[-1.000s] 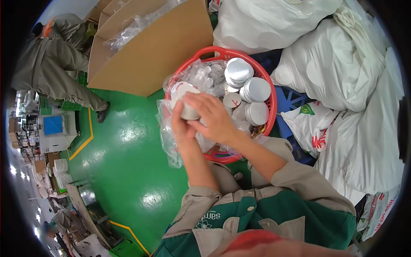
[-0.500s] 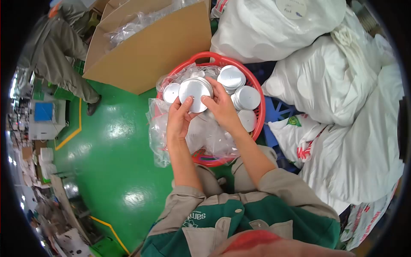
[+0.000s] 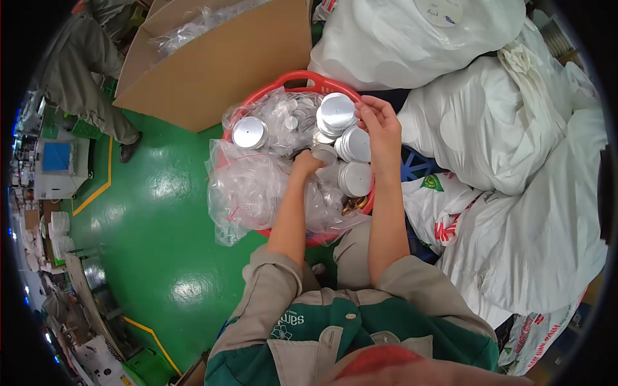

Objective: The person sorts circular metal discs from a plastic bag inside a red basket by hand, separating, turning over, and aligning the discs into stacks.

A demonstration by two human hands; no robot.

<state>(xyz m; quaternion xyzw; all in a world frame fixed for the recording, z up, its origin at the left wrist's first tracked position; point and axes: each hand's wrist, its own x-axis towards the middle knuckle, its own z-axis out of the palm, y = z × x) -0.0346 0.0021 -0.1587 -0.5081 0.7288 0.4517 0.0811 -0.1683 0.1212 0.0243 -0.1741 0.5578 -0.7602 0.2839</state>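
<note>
over 1 red basket (image 3: pixel 335 85), 2 bare hands (image 3: pixel 309 162) (image 3: pixel 381 119)

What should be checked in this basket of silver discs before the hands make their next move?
1. Right hand free of discs: ok, none shows in its fingers.
2. Left hand grip: cannot tell; its fingers are partly hidden beside a round piece.
3. Disc pile on the left clear of both hands: ok.
4. Disc piles on the right neatly squared: not ok, discs are offset and leaning.
5. Clear plastic bags kept inside the red basket: not ok, they spill over its left side.
6. Bottom of the basket visible: cannot tell, the contents cover most of it.
</note>
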